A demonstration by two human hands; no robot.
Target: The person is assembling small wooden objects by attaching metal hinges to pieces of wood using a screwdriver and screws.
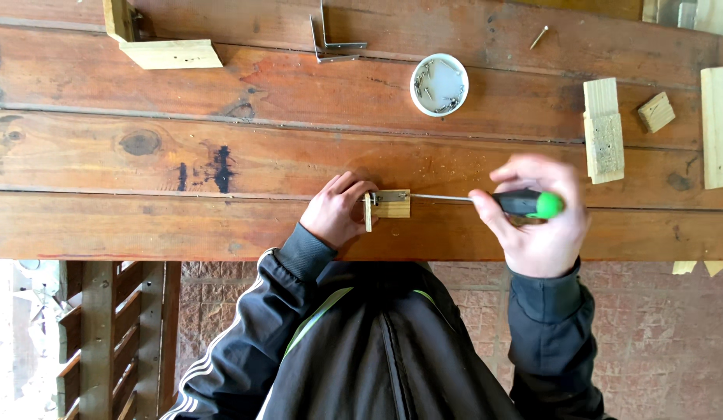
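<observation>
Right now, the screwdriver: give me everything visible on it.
The screwdriver has a black grip with a bright green end cap and a thin bare metal shaft. It lies roughly level above the wooden table, shaft pointing to the metal bracket on the small wood block. The right hand wraps the handle; the left hand steadies the block. The tip itself is too small to tell.

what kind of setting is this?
Likely a home or outdoor woodworking bench: a rough plank tabletop strewn with wood offcuts, a white dish of screws and metal corner brackets. Brick paving shows below the table edge.
</observation>
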